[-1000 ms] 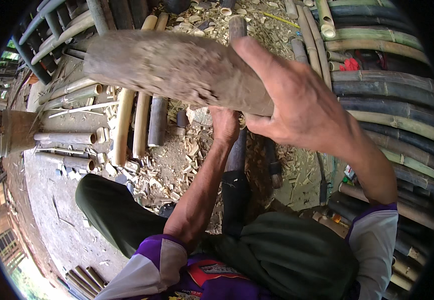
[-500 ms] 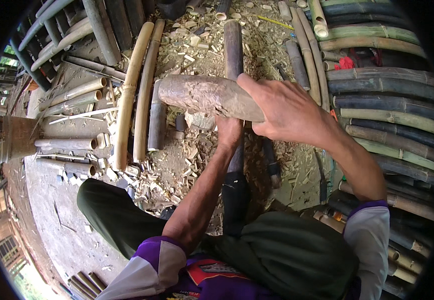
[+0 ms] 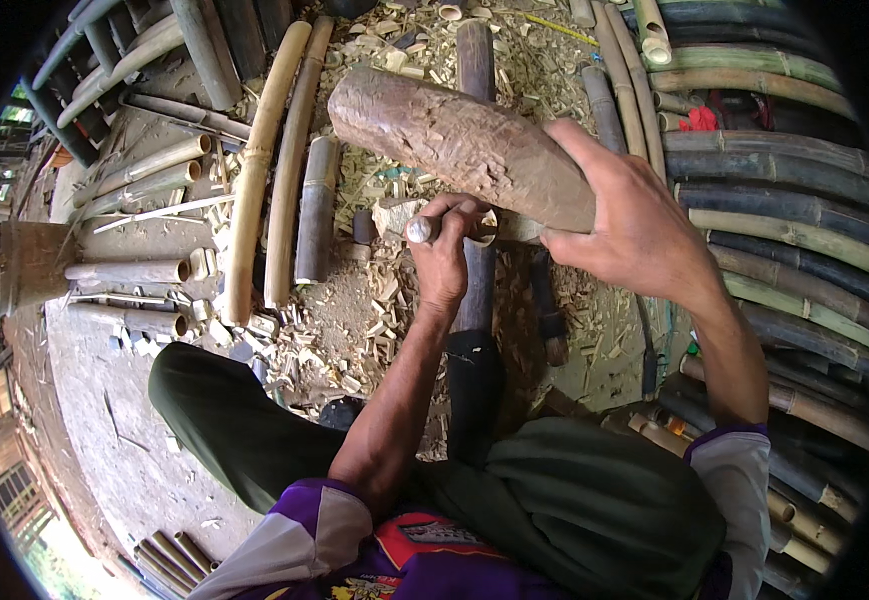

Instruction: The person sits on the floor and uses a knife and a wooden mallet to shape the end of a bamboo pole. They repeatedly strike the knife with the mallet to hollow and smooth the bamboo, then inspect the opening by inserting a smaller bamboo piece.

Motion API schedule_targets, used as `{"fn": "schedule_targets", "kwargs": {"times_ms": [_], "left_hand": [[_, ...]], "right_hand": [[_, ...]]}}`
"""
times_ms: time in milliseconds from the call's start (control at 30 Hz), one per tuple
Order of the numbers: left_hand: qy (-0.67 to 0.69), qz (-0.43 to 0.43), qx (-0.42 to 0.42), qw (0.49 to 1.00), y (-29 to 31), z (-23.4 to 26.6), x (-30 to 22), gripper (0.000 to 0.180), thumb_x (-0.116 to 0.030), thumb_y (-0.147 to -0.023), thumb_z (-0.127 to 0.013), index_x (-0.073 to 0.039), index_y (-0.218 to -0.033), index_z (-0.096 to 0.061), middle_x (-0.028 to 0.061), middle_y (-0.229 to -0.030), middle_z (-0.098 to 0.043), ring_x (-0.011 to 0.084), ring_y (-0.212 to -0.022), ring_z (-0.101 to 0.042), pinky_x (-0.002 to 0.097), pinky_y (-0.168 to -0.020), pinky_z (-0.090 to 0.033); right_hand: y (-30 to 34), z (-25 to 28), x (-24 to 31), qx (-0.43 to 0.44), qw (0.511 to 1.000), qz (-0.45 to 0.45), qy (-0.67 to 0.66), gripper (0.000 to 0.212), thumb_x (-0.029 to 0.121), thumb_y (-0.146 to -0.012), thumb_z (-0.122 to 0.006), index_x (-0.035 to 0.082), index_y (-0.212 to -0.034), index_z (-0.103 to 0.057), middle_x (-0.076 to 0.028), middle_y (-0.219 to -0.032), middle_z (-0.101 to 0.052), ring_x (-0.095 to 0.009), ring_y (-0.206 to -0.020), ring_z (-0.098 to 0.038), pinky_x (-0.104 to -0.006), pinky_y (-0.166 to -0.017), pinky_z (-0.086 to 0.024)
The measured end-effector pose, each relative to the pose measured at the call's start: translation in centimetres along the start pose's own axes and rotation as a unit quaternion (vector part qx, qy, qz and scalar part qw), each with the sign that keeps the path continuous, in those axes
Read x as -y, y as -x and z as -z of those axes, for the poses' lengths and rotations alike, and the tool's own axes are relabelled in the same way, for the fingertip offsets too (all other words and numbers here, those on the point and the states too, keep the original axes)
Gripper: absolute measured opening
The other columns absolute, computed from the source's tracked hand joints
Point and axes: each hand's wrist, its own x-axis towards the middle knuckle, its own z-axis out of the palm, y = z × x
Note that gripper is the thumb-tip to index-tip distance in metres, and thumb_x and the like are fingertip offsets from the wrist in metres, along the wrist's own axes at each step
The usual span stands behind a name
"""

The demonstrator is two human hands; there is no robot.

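Between the knees, over the chip-strewn ground, the left hand is closed tight around a tool with a pale rounded butt, whose working end rests on the dark bamboo pole that runs away from the body. Just to the right, the right hand grips the narrow end of a heavy wooden mallet, fingers wrapped over it, its thick head reaching up and left above the tool. A pale split or chip shows at the spot where the tool meets the pole. Farther out, cut bamboo lengths lie side by side on the left, and a stack of green and dark poles fills the right. Pale shavings cover the dirt all around.

Judging by the heap of chips and the many cut lengths already laid aside, a good deal of cutting looks done; this pole seems only partly worked, with the near stretch towards the knees uncut.

Compared with half a second ago, the mallet sits a little higher and closer to the camera, its head tilted further left, while the left hand has stayed at the same place on the pole. A second ago the mallet was higher yet, filling the far part of the view
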Motion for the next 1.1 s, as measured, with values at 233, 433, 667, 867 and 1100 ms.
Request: {"fn": "schedule_targets", "kwargs": {"times_ms": [233,433,667,867,1100], "left_hand": [[-0.161,-0.081,-0.024,0.983,-1.4,1.8,4.7,0.027,-0.023,-0.097,-0.062,0.003,-0.103,-0.067,0.0125,-0.106,-0.070,0.0203,-0.098,-0.062,0.0361,-0.084,-0.051],[-0.100,0.067,0.039,0.992,-2.2,-0.4,2.9,0.043,-0.027,-0.100,-0.061,0.001,-0.133,-0.057,0.0121,-0.126,-0.064,0.0226,-0.112,-0.060,0.0365,-0.096,-0.050],[-0.107,-0.011,0.014,0.994,0.0,-5.9,3.8,0.046,-0.022,-0.091,-0.074,0.003,-0.127,-0.060,0.0154,-0.121,-0.067,0.0240,-0.111,-0.064,0.0406,-0.099,-0.051],[-0.474,-0.175,0.450,0.736,0.7,-8.6,6.1,0.034,-0.030,-0.077,-0.076,-0.007,-0.102,-0.073,0.0219,-0.100,-0.073,0.0390,-0.098,-0.071,0.0475,-0.087,-0.058],[-0.628,-0.090,0.454,0.626,0.2,-9.6,7.3,0.035,-0.029,-0.075,-0.076,-0.009,-0.104,-0.076,0.0200,-0.090,-0.075,0.0373,-0.088,-0.074,0.0459,-0.082,-0.060]], "right_hand": [[-0.8,-0.7,1.0,0.000,0.991,0.114,-0.064,0.075,0.007,-0.071,-0.077,-0.006,-0.139,-0.048,-0.029,-0.116,-0.068,-0.037,-0.105,-0.071,-0.0443,-0.095,-0.054],[-2.1,-0.2,0.6,0.069,0.980,0.100,0.158,0.057,0.004,-0.071,-0.073,-0.001,-0.124,-0.051,-0.024,-0.090,-0.068,-0.043,-0.085,-0.070,-0.0510,-0.077,-0.055],[2.6,-0.7,-2.7,-0.010,0.997,0.039,0.065,0.056,0.007,-0.074,-0.073,-0.001,-0.124,-0.049,-0.024,-0.083,-0.068,-0.046,-0.086,-0.071,-0.0543,-0.077,-0.056],[12.3,-5.2,-8.4,-0.263,0.942,-0.084,-0.191,0.085,0.017,-0.076,-0.079,-0.003,-0.148,-0.038,-0.027,-0.129,-0.062,-0.035,-0.119,-0.064,-0.0434,-0.102,-0.049],[21.5,-11.1,-11.1,-0.413,0.794,-0.243,-0.376,0.077,0.007,-0.081,-0.075,-0.005,-0.149,-0.040,-0.016,-0.127,-0.059,-0.024,-0.118,-0.057,-0.0373,-0.105,-0.044]]}}
